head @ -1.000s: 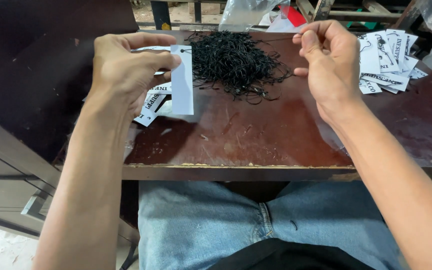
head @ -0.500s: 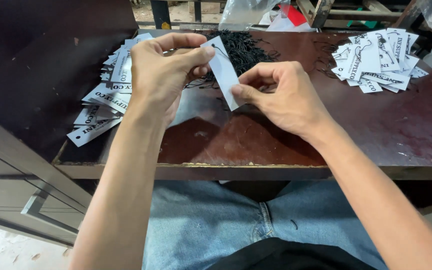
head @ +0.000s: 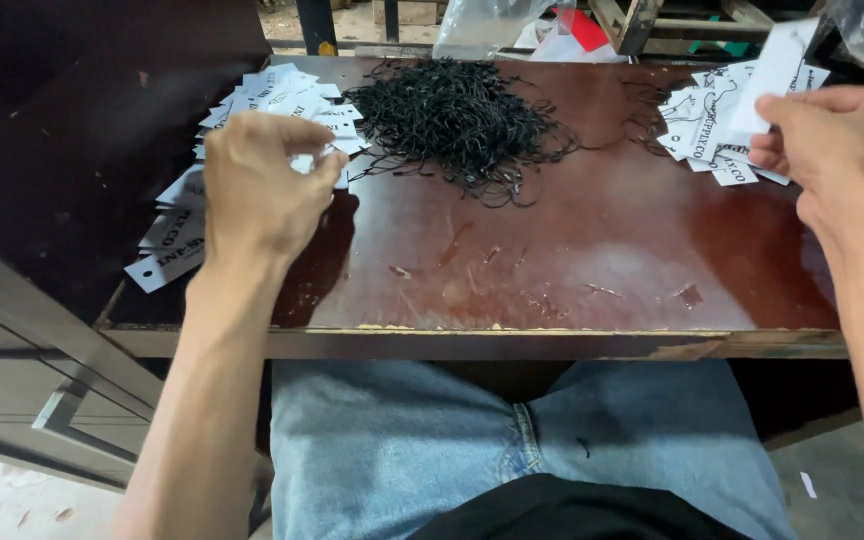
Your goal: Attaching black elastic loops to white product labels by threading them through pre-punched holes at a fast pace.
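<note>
My right hand (head: 832, 140) holds a white paper tag (head: 777, 65) upright over a stack of white printed tags (head: 712, 135) at the table's right side. My left hand (head: 257, 190) hovers with its fingers curled over another spread of white tags (head: 252, 110) on the left; whether it pinches one is hidden by the fingers. A heap of thin black strings (head: 457, 115) lies between the two tag piles on the reddish-brown wooden table (head: 552, 270).
A metal drawer front (head: 42, 380) sits at lower left beside my knees in blue jeans (head: 512, 450). Clear plastic bags (head: 482, 25) and wooden frames lie beyond the table's far edge.
My hands have parted: the right hand carried the tag from the middle over to the right pile, and the left hand dropped to the left tag pile.
</note>
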